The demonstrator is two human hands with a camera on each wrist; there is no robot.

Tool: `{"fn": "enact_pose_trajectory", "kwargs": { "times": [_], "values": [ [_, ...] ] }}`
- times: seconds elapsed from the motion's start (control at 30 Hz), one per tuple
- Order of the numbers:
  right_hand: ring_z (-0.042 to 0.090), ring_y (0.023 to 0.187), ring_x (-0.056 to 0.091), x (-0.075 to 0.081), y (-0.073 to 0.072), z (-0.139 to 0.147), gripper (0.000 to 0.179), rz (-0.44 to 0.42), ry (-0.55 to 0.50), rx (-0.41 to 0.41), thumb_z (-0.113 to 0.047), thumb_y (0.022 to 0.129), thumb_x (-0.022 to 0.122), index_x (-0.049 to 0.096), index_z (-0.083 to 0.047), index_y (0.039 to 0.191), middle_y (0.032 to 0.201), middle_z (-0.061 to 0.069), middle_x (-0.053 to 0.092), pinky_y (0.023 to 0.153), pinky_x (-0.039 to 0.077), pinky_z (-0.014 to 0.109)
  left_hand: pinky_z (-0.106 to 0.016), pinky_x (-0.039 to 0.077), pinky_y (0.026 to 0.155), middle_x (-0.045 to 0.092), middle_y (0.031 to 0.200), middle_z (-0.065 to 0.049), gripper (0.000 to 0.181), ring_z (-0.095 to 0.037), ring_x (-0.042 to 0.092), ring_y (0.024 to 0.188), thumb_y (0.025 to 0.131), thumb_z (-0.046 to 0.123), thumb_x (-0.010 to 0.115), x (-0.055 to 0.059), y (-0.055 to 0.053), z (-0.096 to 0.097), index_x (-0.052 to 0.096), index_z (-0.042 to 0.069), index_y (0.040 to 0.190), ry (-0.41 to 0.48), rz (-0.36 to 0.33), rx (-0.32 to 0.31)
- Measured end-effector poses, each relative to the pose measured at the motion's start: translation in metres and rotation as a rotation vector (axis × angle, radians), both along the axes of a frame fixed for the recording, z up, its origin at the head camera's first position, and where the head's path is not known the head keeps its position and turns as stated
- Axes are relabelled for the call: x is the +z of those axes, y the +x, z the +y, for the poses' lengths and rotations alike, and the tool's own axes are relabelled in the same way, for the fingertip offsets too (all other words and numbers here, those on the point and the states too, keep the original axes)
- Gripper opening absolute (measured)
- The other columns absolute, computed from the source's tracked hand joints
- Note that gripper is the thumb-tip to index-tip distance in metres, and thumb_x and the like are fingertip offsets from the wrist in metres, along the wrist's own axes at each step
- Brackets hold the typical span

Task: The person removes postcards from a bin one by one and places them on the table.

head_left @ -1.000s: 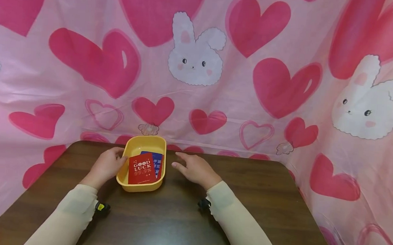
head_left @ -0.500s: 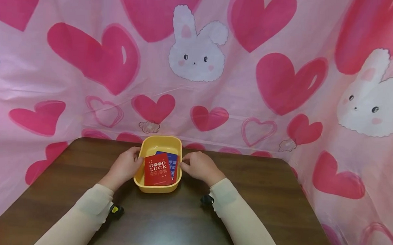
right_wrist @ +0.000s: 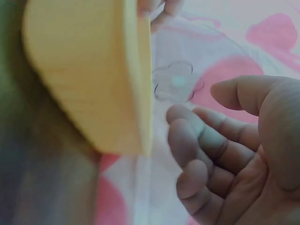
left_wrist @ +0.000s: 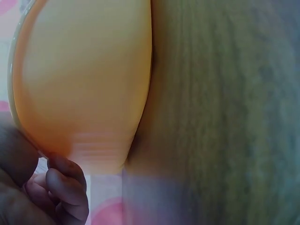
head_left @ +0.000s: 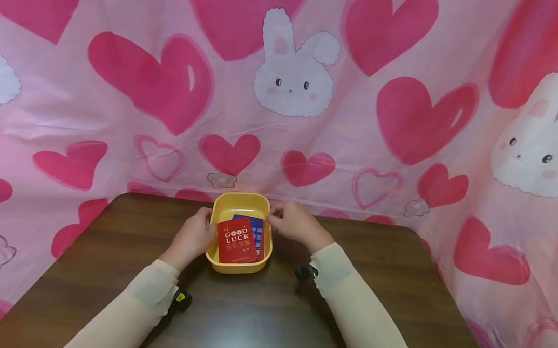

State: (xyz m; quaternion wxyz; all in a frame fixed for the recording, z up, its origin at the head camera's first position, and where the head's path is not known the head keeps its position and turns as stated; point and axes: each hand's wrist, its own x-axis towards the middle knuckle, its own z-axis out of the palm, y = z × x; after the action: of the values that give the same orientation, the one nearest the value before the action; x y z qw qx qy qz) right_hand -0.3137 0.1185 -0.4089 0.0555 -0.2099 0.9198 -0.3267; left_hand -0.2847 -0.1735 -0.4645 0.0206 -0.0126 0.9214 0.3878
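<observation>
A yellow plastic basket (head_left: 238, 269) stands near the back of the brown table. Inside lies a red booklet (head_left: 238, 250) printed "GOOD LUCK", partly covering a blue booklet (head_left: 257, 226); a strip of red shows beneath the blue one. The left hand (head_left: 195, 237) pinches the basket's left rim between thumb and fingers, a hold the left wrist view shows up close. At the far right rim is the right hand (head_left: 297, 222), its fingertips right beside the edge. In the right wrist view, the right hand's thumb and fingers are loosely bent, with nothing between them.
The wooden table (head_left: 254, 318) ends just behind the basket. A pink curtain (head_left: 177, 154) with hearts and rabbits hangs along the back and sides. Dark wrist-worn devices sit on both sleeves.
The basket has shifted right along the table with the left hand on its rim. The right hand has come from a gap to the basket's right rim, then slid farther back along it.
</observation>
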Motion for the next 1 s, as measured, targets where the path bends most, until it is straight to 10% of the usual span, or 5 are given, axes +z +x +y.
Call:
{"fn": "enact_pose_trajectory", "kwargs": {
  "times": [0.3,0.53,1.0],
  "values": [
    [0.037,0.082,0.081,0.038,-0.019,-0.074,0.027,-0.109,0.188,0.043,-0.03,0.108,0.074,0.082,-0.005,0.107,0.077,0.008,0.076,0.06,0.062,0.032,-0.063,0.06,0.112,0.062,0.159,-0.029,0.061,-0.047,0.069,0.139,0.116,0.024,0.059,0.002,0.0,0.002,0.04,-0.002,0.167,0.025,-0.021,-0.009],
    [0.02,0.054,0.063,0.025,-0.029,-0.111,0.029,-0.248,0.512,-0.064,-0.036,0.104,0.081,0.082,-0.007,0.102,0.071,0.005,0.07,0.057,0.064,0.034,-0.061,0.06,0.113,0.06,0.164,-0.026,0.068,-0.046,0.069,0.142,0.116,0.024,0.058,0.002,0.003,0.005,0.034,0.004,0.177,0.028,-0.02,-0.035],
    [0.016,0.1,0.07,-0.009,-0.041,-0.126,0.043,-0.231,0.674,-0.126,-0.048,0.083,0.101,0.086,-0.021,0.113,0.104,-0.005,0.078,0.097,0.067,0.034,-0.059,0.065,0.107,0.059,0.166,-0.028,0.068,-0.043,0.074,0.129,0.117,0.026,0.055,0.003,0.002,0.005,0.034,0.004,0.177,-0.037,-0.034,-0.024]
  ]
}}
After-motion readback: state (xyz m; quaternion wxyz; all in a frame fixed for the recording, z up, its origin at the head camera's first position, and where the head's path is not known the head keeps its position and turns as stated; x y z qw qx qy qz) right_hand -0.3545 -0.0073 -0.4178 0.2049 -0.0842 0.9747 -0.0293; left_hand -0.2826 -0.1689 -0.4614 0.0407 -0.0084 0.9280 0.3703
